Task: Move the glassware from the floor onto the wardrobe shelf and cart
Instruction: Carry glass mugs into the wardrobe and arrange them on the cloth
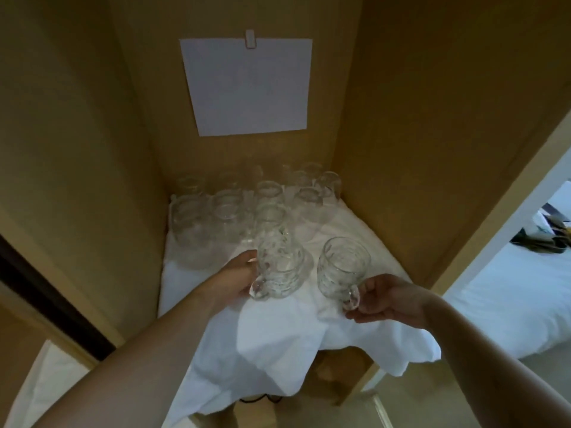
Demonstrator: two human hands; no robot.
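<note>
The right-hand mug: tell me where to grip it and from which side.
Grip the mug by its handle, coming from the near side. It stands upright with the handle toward the person, where the right hand already pinches it; the smooth round body offers less purchase.

Two mugs (279,267) in front on cloth (278,335); glasses (228,208) clustered behind; paper (247,86) above.
</note>
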